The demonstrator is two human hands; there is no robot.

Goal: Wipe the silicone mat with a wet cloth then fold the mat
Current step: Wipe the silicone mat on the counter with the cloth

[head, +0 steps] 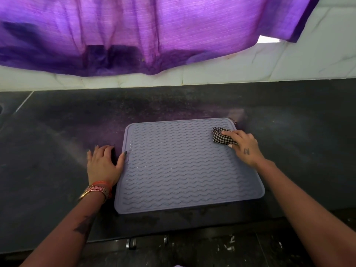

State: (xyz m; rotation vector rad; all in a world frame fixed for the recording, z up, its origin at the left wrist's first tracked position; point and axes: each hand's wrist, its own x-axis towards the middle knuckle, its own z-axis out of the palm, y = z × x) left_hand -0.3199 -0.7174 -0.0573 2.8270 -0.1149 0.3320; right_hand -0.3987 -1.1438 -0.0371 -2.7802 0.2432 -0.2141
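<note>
Head view: grey silicone mat (pixel 185 166) lies flat on the dark desk (pixel 57 122), wavy ribs up. Right hand (pixel 243 147) at the mat's far right corner, grip curled round a bunched checkered cloth (pixel 221 136) pressed to the mat. Left hand (pixel 103 163) flat on the desk, fingers spread, thumb touching the mat's left edge. Purple curtain (pixel 134 35) hangs behind.

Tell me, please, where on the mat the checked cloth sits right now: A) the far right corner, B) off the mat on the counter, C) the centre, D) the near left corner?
A: the right hand holds the checked cloth on the mat by its far right corner.
</note>
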